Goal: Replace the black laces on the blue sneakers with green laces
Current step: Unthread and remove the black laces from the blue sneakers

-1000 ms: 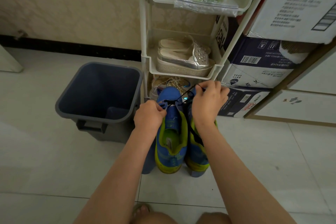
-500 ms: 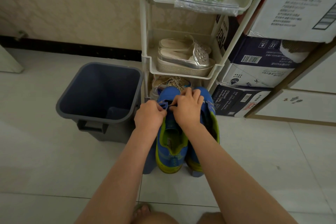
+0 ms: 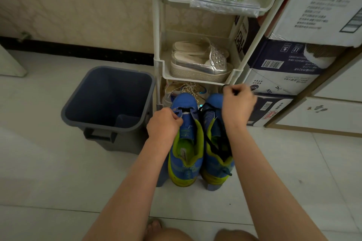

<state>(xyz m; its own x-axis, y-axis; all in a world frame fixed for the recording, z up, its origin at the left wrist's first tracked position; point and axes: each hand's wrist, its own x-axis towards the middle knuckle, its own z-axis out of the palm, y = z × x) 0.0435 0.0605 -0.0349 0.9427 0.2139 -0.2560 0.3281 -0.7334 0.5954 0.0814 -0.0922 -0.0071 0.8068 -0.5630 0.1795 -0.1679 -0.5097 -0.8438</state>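
Pale floor tiles (image 3: 58, 172) were occupied by the blue sneakers (image 3: 186, 154), at 6 o'clock of a white rack (image 3: 156, 60). One upper was pinched by the left hand (image 3: 163, 125); a black lace (image 3: 207, 137) was gripped in the right hand (image 3: 238, 103), fist curled, at 1 o'clock.

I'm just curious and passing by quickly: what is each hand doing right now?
Left hand: fingers curled, gripping the left blue sneaker near its front eyelets.
Right hand: pinching the black lace, held up above the sneakers.

Both arms reach forward; left hand (image 3: 164, 125) pinches low, right hand (image 3: 238, 104) clenches its fingers (image 3: 232, 90) higher.
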